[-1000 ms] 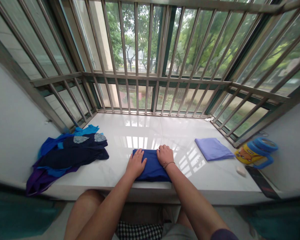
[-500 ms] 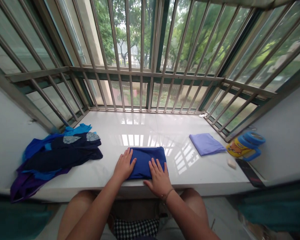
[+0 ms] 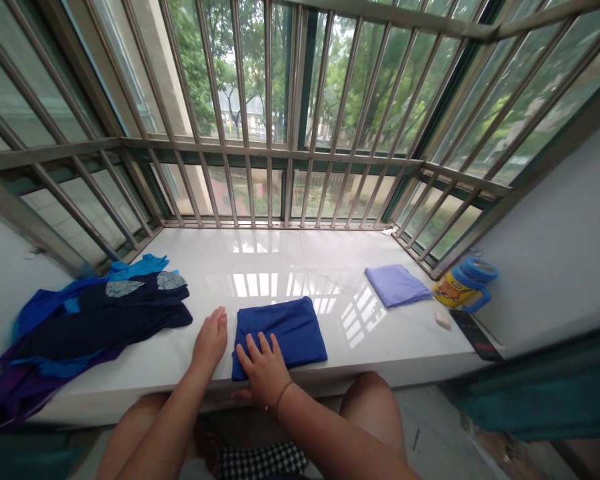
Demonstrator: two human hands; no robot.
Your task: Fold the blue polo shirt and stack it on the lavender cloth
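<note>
Clothes heap (image 3: pixel 95 320) lower left, folded blue cloth (image 3: pixel 300 330) lower middle
Left hand (image 3: pixel 212 340) hangs between them, grip unclenched; right hand (image 3: pixel 266 373) has its grip splayed flat on the blue one; lavender cloth (image 3: pixel 397 285) chilling mid-right.

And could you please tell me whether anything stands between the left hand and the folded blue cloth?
Nothing visible does: between the left hand and the folded blue cloth only a narrow strip of the white ledge shows. The right hand rests on the cloth's near left part.
</note>
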